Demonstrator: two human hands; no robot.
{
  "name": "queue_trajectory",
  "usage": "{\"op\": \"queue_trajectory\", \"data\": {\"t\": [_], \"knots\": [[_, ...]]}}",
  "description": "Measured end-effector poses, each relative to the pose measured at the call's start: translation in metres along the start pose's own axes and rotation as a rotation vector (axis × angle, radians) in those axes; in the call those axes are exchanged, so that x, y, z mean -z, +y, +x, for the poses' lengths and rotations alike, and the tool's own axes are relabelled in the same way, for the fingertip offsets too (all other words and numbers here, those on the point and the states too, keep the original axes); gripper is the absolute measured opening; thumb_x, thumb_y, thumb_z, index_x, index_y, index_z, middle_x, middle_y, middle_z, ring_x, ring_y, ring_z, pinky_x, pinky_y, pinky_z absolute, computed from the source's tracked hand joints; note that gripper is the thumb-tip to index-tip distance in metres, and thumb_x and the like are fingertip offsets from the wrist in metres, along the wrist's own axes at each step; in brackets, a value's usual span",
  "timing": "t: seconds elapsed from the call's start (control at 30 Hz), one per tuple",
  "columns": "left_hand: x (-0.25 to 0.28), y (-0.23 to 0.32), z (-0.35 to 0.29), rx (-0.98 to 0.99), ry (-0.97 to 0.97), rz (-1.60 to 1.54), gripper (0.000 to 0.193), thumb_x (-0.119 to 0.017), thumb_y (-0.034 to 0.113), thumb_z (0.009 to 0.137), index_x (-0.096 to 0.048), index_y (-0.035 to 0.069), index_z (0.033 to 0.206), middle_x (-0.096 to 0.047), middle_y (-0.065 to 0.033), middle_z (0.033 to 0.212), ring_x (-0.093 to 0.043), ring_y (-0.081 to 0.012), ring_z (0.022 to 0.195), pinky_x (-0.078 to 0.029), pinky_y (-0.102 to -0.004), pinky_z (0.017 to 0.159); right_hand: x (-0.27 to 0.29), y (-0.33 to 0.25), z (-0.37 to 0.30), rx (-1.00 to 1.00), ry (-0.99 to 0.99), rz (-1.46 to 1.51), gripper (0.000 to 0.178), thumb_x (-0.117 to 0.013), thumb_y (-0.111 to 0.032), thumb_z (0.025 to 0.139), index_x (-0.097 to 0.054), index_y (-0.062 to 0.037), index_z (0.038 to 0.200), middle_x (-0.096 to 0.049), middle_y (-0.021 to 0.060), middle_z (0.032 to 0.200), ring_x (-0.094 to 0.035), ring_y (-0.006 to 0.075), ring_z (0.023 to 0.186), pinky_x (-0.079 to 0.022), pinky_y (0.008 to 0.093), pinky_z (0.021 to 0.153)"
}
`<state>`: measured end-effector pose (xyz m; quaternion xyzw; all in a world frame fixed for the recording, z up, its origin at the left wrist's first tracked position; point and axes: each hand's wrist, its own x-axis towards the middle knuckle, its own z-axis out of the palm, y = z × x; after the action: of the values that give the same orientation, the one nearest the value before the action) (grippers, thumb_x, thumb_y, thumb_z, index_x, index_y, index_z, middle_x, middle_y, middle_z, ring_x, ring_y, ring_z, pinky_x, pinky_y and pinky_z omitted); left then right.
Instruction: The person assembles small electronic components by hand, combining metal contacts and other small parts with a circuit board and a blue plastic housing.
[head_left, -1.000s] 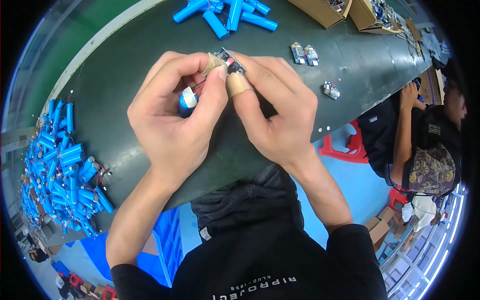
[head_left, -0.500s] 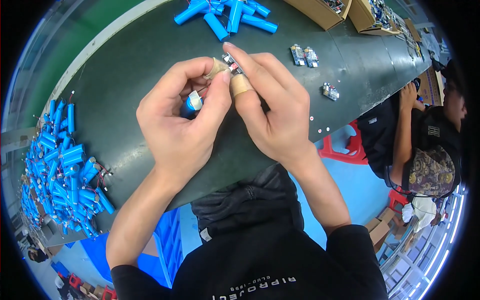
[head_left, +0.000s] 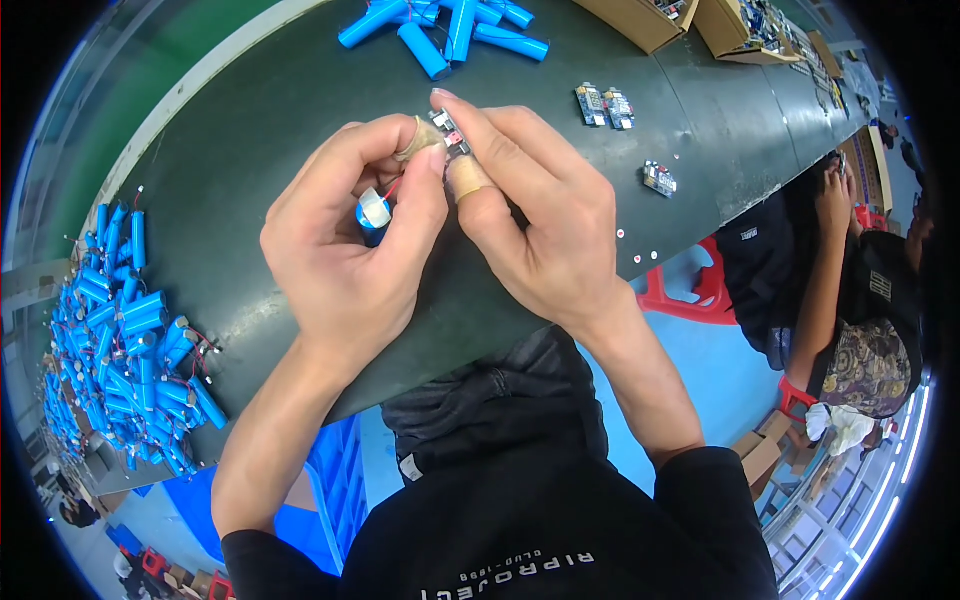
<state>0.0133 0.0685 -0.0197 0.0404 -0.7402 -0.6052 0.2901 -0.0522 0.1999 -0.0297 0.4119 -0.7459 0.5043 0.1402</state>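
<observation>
Above the green table, my two hands meet at their fingertips. The thumb and forefinger of my right hand (head_left: 545, 215) grip a small circuit board (head_left: 455, 138) by its edges. My left hand (head_left: 340, 250) curls round a blue cylindrical battery (head_left: 370, 236) with a whitish end cap, seen end-on between thumb and fingers. A short red wire (head_left: 394, 188) runs from the battery toward the board. My left thumb and forefinger pinch at the board's near side, where the wire's plug is mostly hidden. Tan finger covers (head_left: 468, 178) wrap my left forefinger and right thumb.
Many blue batteries with wires (head_left: 130, 350) lie heaped on the left; several more (head_left: 460, 30) lie at the far edge. Three loose circuit boards (head_left: 619, 109) sit to the right, near small white dots. Cardboard boxes (head_left: 640, 20) stand far right. Another person (head_left: 830, 240) sits right.
Both hands, with the board and battery, have shifted slightly left. More of the red wire and battery end now shows. At right, the other person has leaned back, with hands raised together.
</observation>
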Motion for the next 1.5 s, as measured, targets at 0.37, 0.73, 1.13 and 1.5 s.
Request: {"op": "queue_trajectory", "data": {"t": [0.37,0.73,1.13,1.5], "knots": [[0.0,0.003,0.0,0.058,0.008,-0.006,0.016,-0.068,-0.006,0.083,-0.065,-0.007,0.099,-0.065,-0.0047,0.085,-0.058,-0.0061,0.074,-0.047,-0.0193,0.066,0.0,-0.002,0.001,0.004,0.007,0.007,0.04,-0.059,0.005,0.081,-0.062,0.0042,0.121,-0.064,0.0144,0.095,-0.064,0.022,0.077,-0.051,0.0279,0.066],[-0.003,-0.007,0.004,-0.136,0.018,-0.02,0.018,-0.069,-0.008,0.081,-0.064,-0.008,0.098,-0.064,-0.0072,0.085,-0.059,-0.0093,0.073,-0.048,-0.0205,0.065,-0.001,-0.005,0.001,-0.048,0.04,0.002,0.037,-0.059,0.004,0.083,-0.063,0.0038,0.12,-0.064,0.0146,0.095,-0.064,0.0211,0.076,-0.051,0.0273,0.066],[-0.004,-0.006,0.001,-0.099,0.003,-0.061,0.016,-0.067,-0.008,0.083,-0.063,-0.009,0.098,-0.062,-0.0064,0.084,-0.057,-0.0081,0.072,-0.046,-0.0197,0.064,-0.002,0.0,0.001,0.029,0.042,-0.038,0.038,-0.059,0.005,0.08,-0.063,0.0044,0.118,-0.065,0.0152,0.095,-0.064,0.023,0.076,-0.052,0.0286,0.066],[0.003,-0.005,0.0,-0.083,-0.076,0.052,0.018,-0.064,-0.007,0.088,-0.063,-0.009,0.106,-0.064,-0.0083,0.099,-0.061,-0.0109,0.086,-0.049,-0.0224,0.076,-0.003,0.0,0.0,0.04,0.042,-0.077,0.034,-0.061,0.004,0.081,-0.064,0.0052,0.115,-0.065,0.0145,0.092,-0.063,0.0224,0.072,-0.051,0.0284,0.062]]}}
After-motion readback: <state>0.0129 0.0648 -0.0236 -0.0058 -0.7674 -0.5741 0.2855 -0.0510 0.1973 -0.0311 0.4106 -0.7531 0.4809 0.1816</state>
